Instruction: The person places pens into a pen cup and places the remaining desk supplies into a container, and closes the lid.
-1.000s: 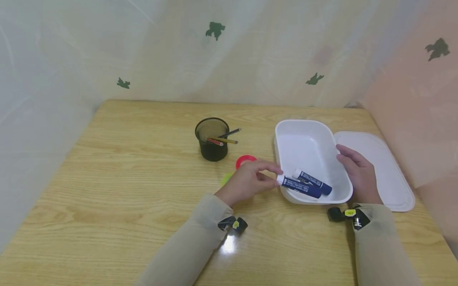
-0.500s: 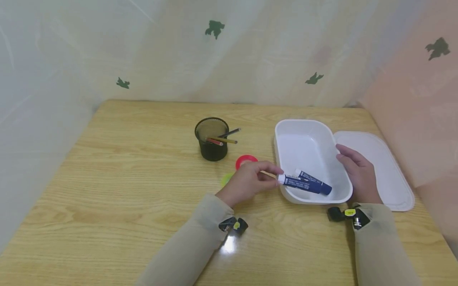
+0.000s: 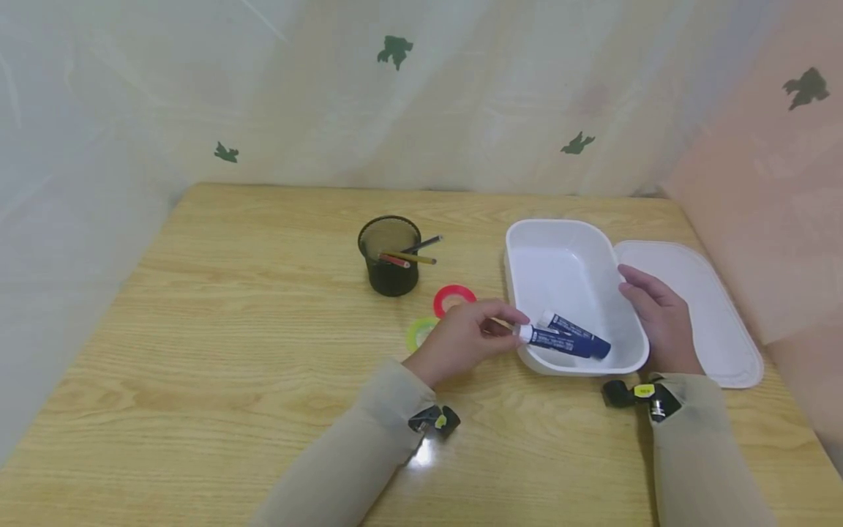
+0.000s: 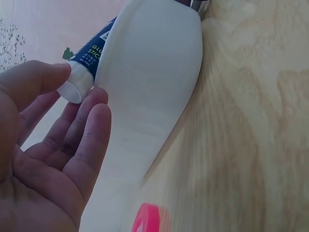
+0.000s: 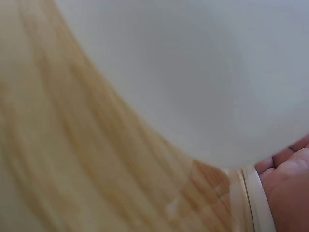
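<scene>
A slim cylindrical glue stick, dark blue with a white end (image 3: 555, 342), lay just right of the left hand (image 3: 464, 338), whose thumb and fingers pinched that white end. The stick slanted over the near left rim of a deep white box with rounded corners (image 3: 560, 274), its blue end pointing right, over the inside, away from the left hand. A second dark blue glue stick with a white end (image 3: 570, 326) lay in the near part of the box, between the two hands; whether the sticks touched could not be told.

The right hand (image 3: 661, 315) was at the right side of the box, thumb and forefinger at its rim; whether it gripped or merely rested there could not be told.

A flat white lid (image 3: 714, 315) lay right of the box, partly behind that hand. Beyond the left hand lay a red ring (image 3: 440, 301) and a yellow-green ring (image 3: 413, 336) on the wood-grained tabletop (image 3: 263, 307).
</scene>
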The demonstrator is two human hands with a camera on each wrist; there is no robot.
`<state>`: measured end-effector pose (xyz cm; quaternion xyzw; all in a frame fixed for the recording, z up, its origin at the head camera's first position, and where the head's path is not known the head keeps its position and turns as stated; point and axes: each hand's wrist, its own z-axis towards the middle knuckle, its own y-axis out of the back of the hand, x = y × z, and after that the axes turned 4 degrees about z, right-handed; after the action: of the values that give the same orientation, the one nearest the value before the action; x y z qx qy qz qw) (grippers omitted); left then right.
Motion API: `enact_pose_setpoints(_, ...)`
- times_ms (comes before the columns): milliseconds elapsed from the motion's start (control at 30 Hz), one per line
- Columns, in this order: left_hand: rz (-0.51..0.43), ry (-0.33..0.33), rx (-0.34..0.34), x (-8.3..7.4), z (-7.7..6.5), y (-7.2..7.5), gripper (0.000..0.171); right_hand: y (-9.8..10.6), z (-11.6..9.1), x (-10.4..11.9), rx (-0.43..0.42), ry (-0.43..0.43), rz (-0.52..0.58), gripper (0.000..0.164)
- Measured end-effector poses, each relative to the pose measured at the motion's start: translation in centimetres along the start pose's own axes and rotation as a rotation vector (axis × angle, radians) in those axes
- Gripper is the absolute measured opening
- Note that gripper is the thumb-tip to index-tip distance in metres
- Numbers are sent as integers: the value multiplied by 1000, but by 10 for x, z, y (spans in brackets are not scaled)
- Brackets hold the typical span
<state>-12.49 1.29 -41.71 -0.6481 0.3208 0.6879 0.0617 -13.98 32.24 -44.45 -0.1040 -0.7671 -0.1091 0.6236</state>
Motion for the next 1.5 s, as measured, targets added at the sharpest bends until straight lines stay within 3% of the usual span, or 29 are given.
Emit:
enact_pose_setpoints(400, 55, -46, 12, -2, 0, -10, 23, 2, 0, 2, -8, -47, -60, 54)
enact_pose_setpoints(833, 91, -65, 35, -5, 1, -19, 25, 2, -1, 3, -4, -53, -23, 55)
enact_pose_setpoints(1133, 220, -48, 45, -9, 5, -27, 21, 2, -3, 4, -6, -56, -34, 56)
enact_pose_setpoints(1500, 301, -89, 44, -10, 7, -32, 21, 1, -4, 6, -11, -59, -36, 54)
